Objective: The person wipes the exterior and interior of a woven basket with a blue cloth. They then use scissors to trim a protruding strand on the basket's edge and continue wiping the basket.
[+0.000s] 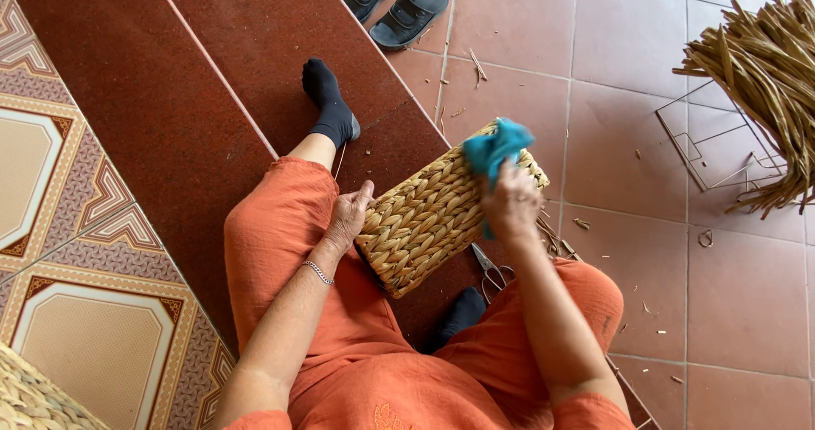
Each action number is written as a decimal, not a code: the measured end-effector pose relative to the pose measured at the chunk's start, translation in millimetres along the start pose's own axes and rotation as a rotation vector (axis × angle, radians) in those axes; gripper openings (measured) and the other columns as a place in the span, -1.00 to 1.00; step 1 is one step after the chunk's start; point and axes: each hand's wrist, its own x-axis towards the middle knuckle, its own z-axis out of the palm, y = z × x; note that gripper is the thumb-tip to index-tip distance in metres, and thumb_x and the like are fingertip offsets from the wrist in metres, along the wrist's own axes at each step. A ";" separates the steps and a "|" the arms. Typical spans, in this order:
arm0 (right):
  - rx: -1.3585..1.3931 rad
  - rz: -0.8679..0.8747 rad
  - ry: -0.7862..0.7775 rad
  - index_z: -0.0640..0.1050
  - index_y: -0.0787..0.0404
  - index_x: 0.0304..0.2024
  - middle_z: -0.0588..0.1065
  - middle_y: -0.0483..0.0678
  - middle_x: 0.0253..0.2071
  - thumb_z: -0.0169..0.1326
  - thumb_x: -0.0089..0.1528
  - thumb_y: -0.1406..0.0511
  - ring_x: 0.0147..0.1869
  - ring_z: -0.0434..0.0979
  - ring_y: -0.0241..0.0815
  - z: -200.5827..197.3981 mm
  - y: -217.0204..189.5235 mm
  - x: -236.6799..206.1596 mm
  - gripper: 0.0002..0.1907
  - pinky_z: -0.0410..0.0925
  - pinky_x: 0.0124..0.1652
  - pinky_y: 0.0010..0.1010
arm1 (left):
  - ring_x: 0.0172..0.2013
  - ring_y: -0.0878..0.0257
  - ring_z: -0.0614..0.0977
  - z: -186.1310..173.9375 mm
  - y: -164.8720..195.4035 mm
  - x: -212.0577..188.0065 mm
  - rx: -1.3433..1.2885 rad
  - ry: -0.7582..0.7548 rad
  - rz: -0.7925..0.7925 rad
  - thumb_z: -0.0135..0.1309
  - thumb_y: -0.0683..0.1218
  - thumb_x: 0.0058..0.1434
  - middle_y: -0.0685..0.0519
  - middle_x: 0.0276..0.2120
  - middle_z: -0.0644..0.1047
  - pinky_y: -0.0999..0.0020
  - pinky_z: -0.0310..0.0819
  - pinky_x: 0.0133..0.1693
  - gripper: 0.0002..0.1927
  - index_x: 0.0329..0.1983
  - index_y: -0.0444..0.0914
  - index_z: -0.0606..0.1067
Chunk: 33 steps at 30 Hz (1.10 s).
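Note:
A rectangular woven straw basket [424,218] rests between my knees, tilted with its side facing up. My left hand [348,216] grips its near left edge, thumb on the weave. My right hand [511,202] is closed around a turquoise cloth [497,148] and presses it against the basket's far right corner. A thin bracelet sits on my left wrist. I am seated on dark red steps, in orange trousers and black socks.
Small metal scissors [490,269] lie on the step beneath the basket. A bundle of dried straw [764,82] and a wire frame [713,146] lie at the right on the tiled floor. Dark sandals [395,1] sit at the top. Another woven piece [30,400] shows at bottom left.

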 end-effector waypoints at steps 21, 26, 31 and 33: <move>-0.019 0.032 0.202 0.44 0.28 0.24 0.51 0.08 -0.36 0.19 0.26 0.05 -0.35 0.54 -0.02 10.8 14.5 29.8 -0.38 0.43 -0.43 -0.17 | -0.32 0.26 0.58 -7.5 4.3 -4.8 -0.087 -0.044 0.009 -0.33 0.48 0.36 -0.03 -0.45 0.62 0.32 0.46 -0.09 -0.10 -0.44 -0.38 0.61; 0.137 -0.123 -0.025 0.39 0.37 0.24 0.49 0.09 -0.35 0.16 0.32 0.12 -0.37 0.51 -0.08 7.3 -35.8 -10.3 -0.42 0.41 -0.44 -0.21 | -0.38 0.29 0.62 -11.9 5.7 -3.4 -0.328 -0.093 -0.102 -0.34 0.46 0.36 -0.03 -0.42 0.64 0.39 0.54 -0.19 -0.13 -0.36 -0.39 0.59; 0.023 -0.534 -0.231 0.23 0.51 0.34 0.47 0.18 -0.22 0.09 0.26 0.31 -0.31 0.49 -0.10 1.1 -114.8 -79.4 -0.33 0.44 -0.45 -0.28 | -0.43 0.27 0.62 -11.0 0.7 -2.2 -0.469 -0.139 -0.170 -0.34 0.44 0.37 -0.04 -0.43 0.63 0.40 0.56 -0.28 -0.17 -0.31 -0.36 0.57; 0.106 -0.600 -0.186 0.23 0.43 0.37 0.45 0.13 -0.21 0.08 0.23 0.35 -0.20 0.49 -0.05 -3.3 -130.5 -99.6 -0.32 0.47 -0.31 -0.22 | -0.41 0.28 0.60 -10.4 -0.2 -5.5 -0.534 -0.145 -0.142 -0.28 0.42 0.40 -0.02 -0.40 0.61 0.40 0.52 -0.28 -0.24 -0.28 -0.33 0.56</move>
